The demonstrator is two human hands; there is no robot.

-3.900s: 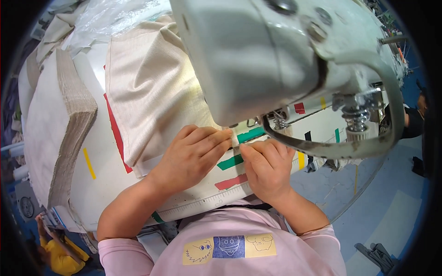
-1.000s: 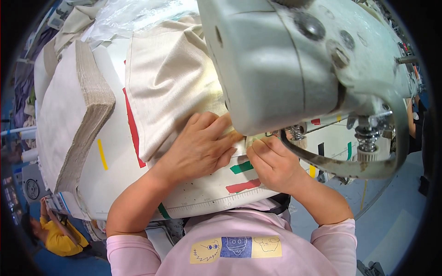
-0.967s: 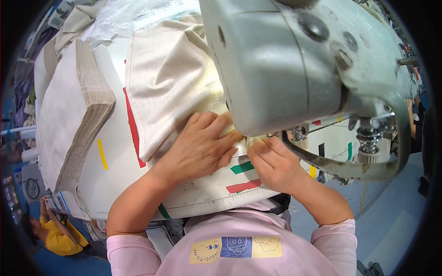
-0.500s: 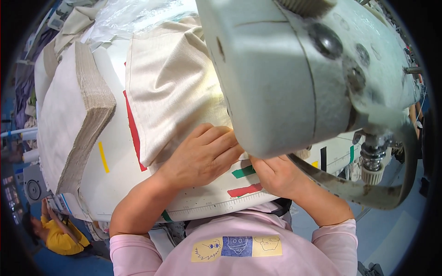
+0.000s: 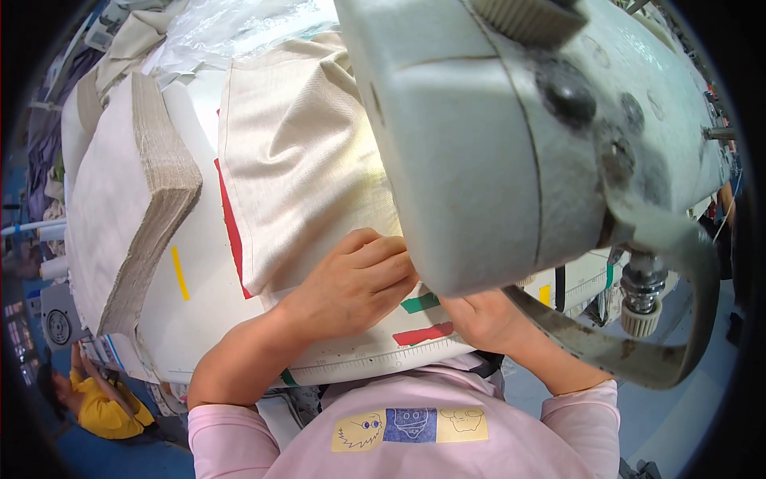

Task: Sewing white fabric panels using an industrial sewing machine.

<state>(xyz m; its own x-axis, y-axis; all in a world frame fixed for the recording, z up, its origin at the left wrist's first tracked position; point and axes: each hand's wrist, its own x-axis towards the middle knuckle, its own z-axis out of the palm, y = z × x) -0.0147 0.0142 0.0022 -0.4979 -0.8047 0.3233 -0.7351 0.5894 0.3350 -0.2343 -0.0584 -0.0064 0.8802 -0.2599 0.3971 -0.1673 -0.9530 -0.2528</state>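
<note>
A beige twill cloth point(image 5: 287, 144) lies in soft folds on the white sewing table, its far side running under the pale sewing machine head point(image 5: 471, 168). My left hand point(image 5: 355, 283) is closed at the cloth's near edge, the fingers curled together and their tips tucked out of sight beside the machine. On the other side, my right hand point(image 5: 483, 319) reaches under the machine head. Its fingers are hidden there, so what they hold does not show. The needle area is also covered by the machine head.
A thick stack of pale cut fabric point(image 5: 120, 199) stands to the left. Clear plastic sheeting point(image 5: 231, 36) lies at the back. Colored tape strips and a printed ruler mark the table's near edge point(image 5: 375, 357). A curved metal lever point(image 5: 686, 351) juts out at right. Another person in yellow point(image 5: 112, 407) is at far left.
My left hand has shifted slightly toward me. My right hand sits a little lower and more of it is covered by the machine head. The cloth lies nearly the same.
</note>
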